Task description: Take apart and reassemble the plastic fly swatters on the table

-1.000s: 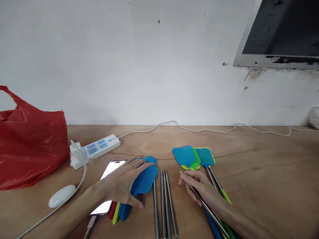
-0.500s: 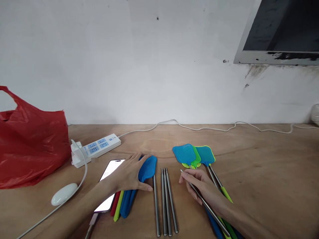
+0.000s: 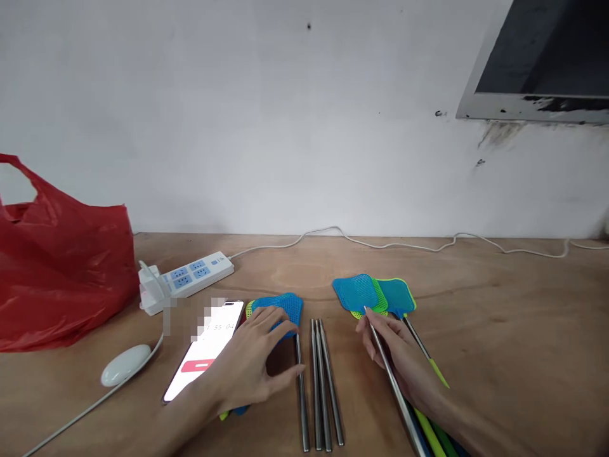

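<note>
My left hand is open, its fingers spread over a pile of blue and yellow-green mesh fly swatter heads; whether the fingertips touch them I cannot tell. Between the hands, several metal rods lie side by side on the table. My right hand is closed around a slim metal rod, its thin tip pointing away from me. Just beyond that hand rest assembled fly swatters, blue and green, with metal shafts and coloured handles. My left hand and forearm hide most of the loose coloured handles.
A lit phone lies left of my left hand. Farther left are a white power strip, a white mouse-shaped object and a red plastic bag. A white cable runs along the wall.
My left hand has come nearer and its fingers have drawn in, showing more of the swatter heads and phone. The rod in my right hand has turned to point farther forward.
</note>
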A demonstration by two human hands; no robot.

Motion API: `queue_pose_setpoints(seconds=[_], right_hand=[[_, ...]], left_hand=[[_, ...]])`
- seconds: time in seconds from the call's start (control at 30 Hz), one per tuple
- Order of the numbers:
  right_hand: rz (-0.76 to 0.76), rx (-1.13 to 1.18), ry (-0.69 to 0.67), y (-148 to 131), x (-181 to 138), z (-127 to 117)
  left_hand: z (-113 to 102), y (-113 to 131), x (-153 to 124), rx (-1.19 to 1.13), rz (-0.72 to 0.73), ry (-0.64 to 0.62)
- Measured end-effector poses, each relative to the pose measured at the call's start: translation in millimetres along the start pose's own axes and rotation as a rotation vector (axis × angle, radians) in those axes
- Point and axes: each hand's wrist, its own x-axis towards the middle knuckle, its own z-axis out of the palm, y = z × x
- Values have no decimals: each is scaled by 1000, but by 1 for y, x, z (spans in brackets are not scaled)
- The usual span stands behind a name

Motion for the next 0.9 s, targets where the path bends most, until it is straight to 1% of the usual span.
queue_pose_setpoints(seconds=[0.07, 0.2, 0.3, 0.47, 0.6, 0.7, 0.83, 0.9], right_hand=[[5, -19, 16, 1, 2, -3], [0, -144, 10, 1, 6, -7], [-64, -219, 2, 2, 8, -8], [-264, -409, 0, 12, 7, -10], [-459, -717, 5, 16, 6, -13], [-583, -947, 42, 15, 5, -16], [-743, -1129, 128, 14, 8, -21], [-798, -1215, 144, 14, 10, -23]], left_hand=[[4, 2, -1, 4, 36, 14], [10, 5, -4, -8, 153, 22], [11, 7, -7, -12, 173, 12], [9, 8, -10, -26, 170, -36], [8, 9, -12, -34, 156, -70], [8, 12, -12, -36, 144, -86], [7, 13, -12, -45, 139, -111], [7, 14, -11, -51, 139, -121]])
